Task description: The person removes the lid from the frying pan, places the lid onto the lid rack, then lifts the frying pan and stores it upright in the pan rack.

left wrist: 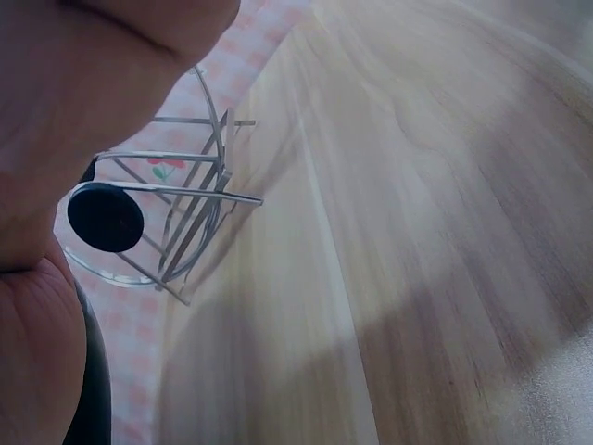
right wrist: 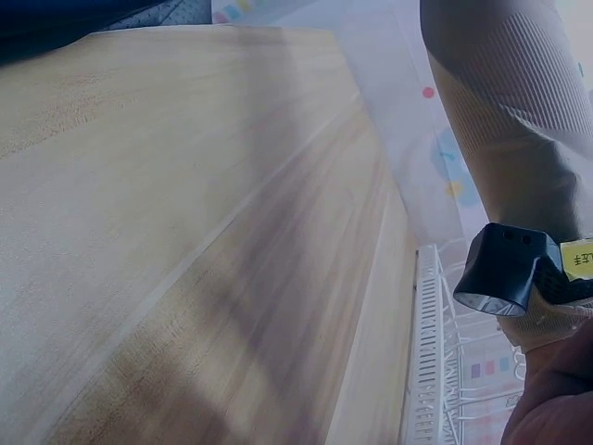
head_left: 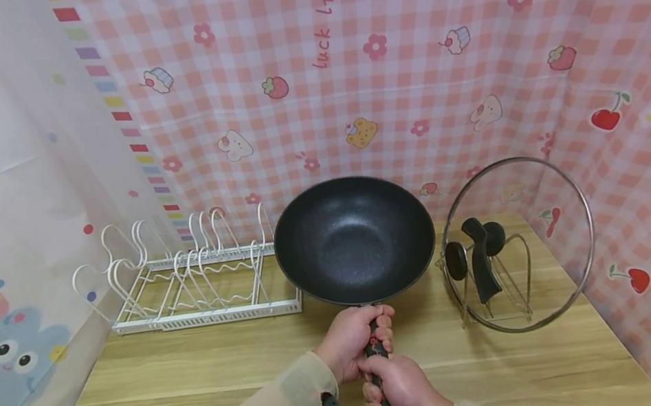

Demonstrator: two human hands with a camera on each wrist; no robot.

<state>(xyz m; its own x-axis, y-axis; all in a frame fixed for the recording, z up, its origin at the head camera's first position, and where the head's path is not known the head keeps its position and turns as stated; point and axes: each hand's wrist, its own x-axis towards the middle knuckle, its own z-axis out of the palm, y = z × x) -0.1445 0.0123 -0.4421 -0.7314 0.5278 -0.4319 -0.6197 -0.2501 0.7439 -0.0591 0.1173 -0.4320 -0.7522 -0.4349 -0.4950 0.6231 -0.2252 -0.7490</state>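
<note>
A black wok (head_left: 356, 240) is held up over the back of the table, its dark inside facing the head camera. Both hands grip its long black handle (head_left: 377, 347). My left hand (head_left: 348, 342) wraps the handle close to the pan. Just below it, my right hand (head_left: 411, 392) holds the lower part, and the handle's end with its hanging hole shows beneath. In the left wrist view, the left hand (left wrist: 83, 120) fills the upper left corner. Part of a hand (right wrist: 556, 399) shows at the lower right of the right wrist view.
Left of the wok stands a white wire rack (head_left: 210, 318) with several upright loops. On the right, a glass lid (head_left: 591, 242) with a black handle (head_left: 483, 264) leans in a metal stand (head_left: 525, 272). Patterned curtains (head_left: 313, 114) border the wooden table (head_left: 200, 380).
</note>
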